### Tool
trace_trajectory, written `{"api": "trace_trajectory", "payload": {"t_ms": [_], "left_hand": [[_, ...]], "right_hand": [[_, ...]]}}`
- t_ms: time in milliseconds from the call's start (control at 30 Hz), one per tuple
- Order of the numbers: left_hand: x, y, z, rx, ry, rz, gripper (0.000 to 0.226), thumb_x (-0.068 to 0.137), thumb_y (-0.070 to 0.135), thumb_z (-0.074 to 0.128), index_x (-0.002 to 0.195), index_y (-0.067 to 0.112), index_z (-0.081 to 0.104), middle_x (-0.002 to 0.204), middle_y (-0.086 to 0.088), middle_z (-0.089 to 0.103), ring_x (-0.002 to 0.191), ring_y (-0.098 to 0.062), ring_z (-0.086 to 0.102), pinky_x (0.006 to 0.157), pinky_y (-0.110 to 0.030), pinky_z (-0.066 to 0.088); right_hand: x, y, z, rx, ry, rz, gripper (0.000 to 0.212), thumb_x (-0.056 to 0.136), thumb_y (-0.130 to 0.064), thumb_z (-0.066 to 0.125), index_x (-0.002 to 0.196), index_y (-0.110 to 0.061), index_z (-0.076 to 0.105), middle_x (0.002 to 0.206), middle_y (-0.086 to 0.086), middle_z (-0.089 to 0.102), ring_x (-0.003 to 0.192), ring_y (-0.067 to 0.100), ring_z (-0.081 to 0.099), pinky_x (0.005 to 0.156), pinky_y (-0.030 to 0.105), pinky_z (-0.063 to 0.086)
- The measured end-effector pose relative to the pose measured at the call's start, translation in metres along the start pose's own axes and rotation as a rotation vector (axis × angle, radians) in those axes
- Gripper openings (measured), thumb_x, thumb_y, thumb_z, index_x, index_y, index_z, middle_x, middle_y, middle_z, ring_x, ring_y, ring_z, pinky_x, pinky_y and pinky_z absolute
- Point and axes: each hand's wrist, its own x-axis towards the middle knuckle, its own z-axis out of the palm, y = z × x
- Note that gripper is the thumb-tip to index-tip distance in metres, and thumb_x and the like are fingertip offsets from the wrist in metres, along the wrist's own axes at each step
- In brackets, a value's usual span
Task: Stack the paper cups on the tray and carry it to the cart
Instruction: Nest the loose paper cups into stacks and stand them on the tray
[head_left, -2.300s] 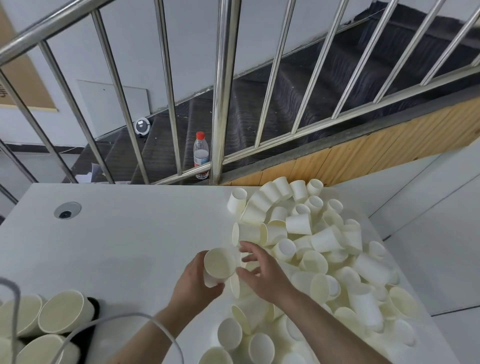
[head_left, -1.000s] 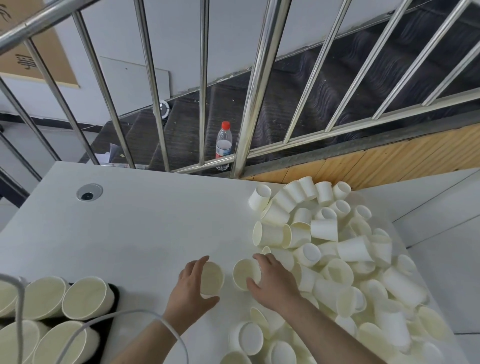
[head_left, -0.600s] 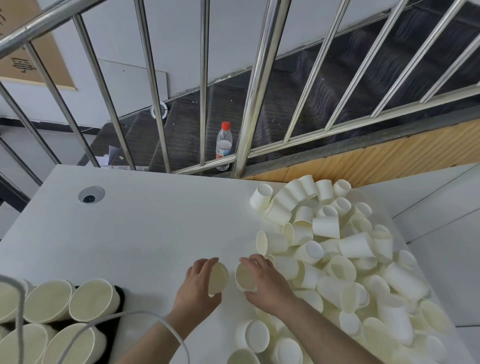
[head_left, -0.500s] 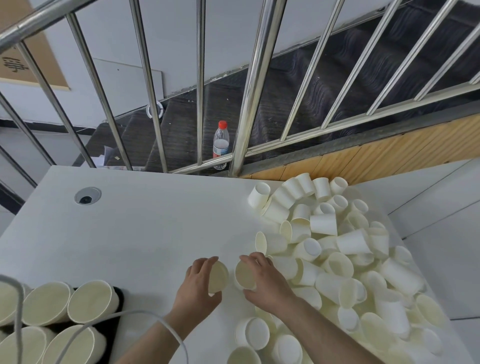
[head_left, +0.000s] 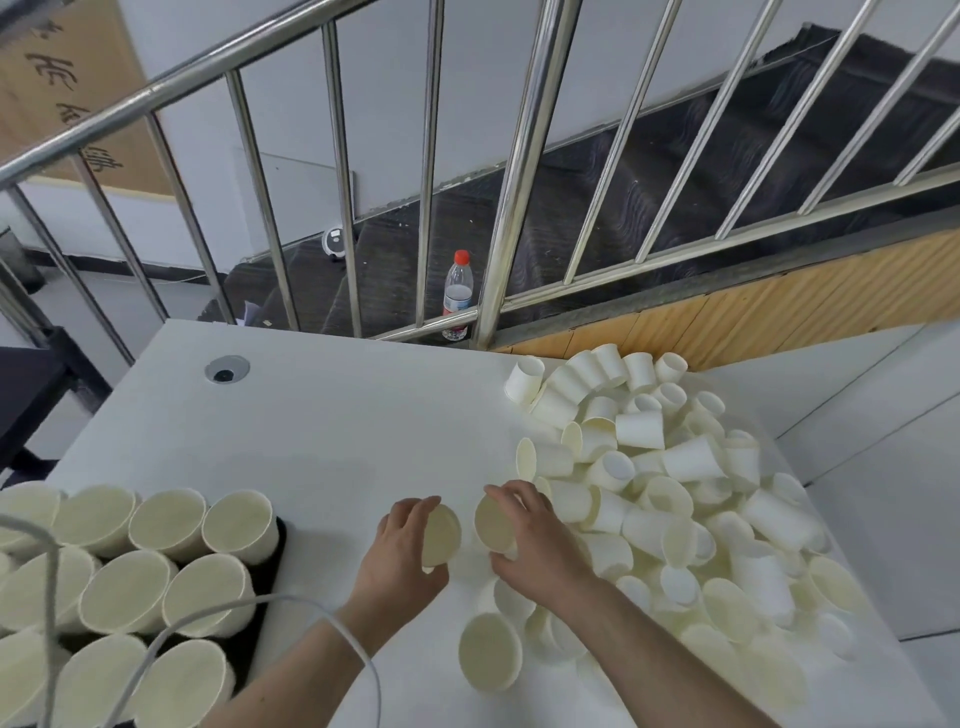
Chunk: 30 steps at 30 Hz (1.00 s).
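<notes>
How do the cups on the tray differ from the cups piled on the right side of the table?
The cups on the tray stand upright in packed rows with mouths up; the loose pile of cups lies jumbled, mostly tipped on their sides. The tray cups sit on a dark tray, the pile straight on the white table. Neither hand touches the tray cups; the right hand grips a cup at the pile's edge. Both are plain cream paper cups.

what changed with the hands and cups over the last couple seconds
The left hand lowered its cup from above the pile to just over the table. The right hand, empty before, took hold of a second cup from the loose pile; the two cups now face each other. The cups on the tray and the bottle stayed put.
</notes>
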Motion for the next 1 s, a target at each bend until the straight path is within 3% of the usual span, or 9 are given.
{"api": "trace_trajectory", "payload": {"t_ms": [200, 500, 733, 1000], "left_hand": [[-0.052, 0.003, -0.016, -0.013, 0.092, 0.007, 0.074, 0.072, 0.021, 0.069, 0.14, 0.017, 0.039, 0.133, 0.0, 0.042, 0.119, -0.021, 0.046, 0.09, -0.03, 0.047], [-0.137, -0.008, -0.065, 0.002, 0.244, -0.032, 0.071, 0.072, 0.028, 0.068, 0.138, 0.014, 0.043, 0.133, -0.001, 0.043, 0.115, -0.022, 0.05, 0.085, -0.027, 0.045], [-0.168, -0.049, -0.108, 0.005, 0.323, -0.079, 0.079, 0.068, 0.056, 0.049, 0.133, 0.011, 0.051, 0.125, -0.001, 0.05, 0.111, -0.021, 0.051, 0.092, -0.028, 0.042], [-0.183, -0.116, -0.173, 0.005, 0.319, -0.119, 0.084, 0.067, 0.058, 0.05, 0.137, 0.013, 0.047, 0.124, 0.002, 0.049, 0.112, -0.019, 0.048, 0.093, -0.028, 0.041]], "right_hand": [[-0.04, -0.024, 0.011, 0.036, 0.07, -0.075, 0.073, 0.082, -0.021, 0.061, 0.148, -0.029, 0.03, 0.141, -0.01, 0.028, 0.128, 0.01, 0.033, 0.087, 0.025, 0.049], [-0.082, -0.087, 0.037, 0.074, 0.085, -0.203, 0.071, 0.081, -0.021, 0.059, 0.146, -0.029, 0.032, 0.141, -0.009, 0.029, 0.129, 0.013, 0.033, 0.088, 0.031, 0.051], [-0.079, -0.146, 0.061, 0.116, 0.045, -0.279, 0.069, 0.08, -0.027, 0.06, 0.144, -0.027, 0.035, 0.14, -0.01, 0.03, 0.13, 0.011, 0.031, 0.095, 0.028, 0.046], [-0.052, -0.224, 0.093, 0.181, -0.013, -0.282, 0.072, 0.08, -0.031, 0.063, 0.146, -0.029, 0.035, 0.138, -0.011, 0.032, 0.131, 0.006, 0.03, 0.1, 0.027, 0.043]]}}
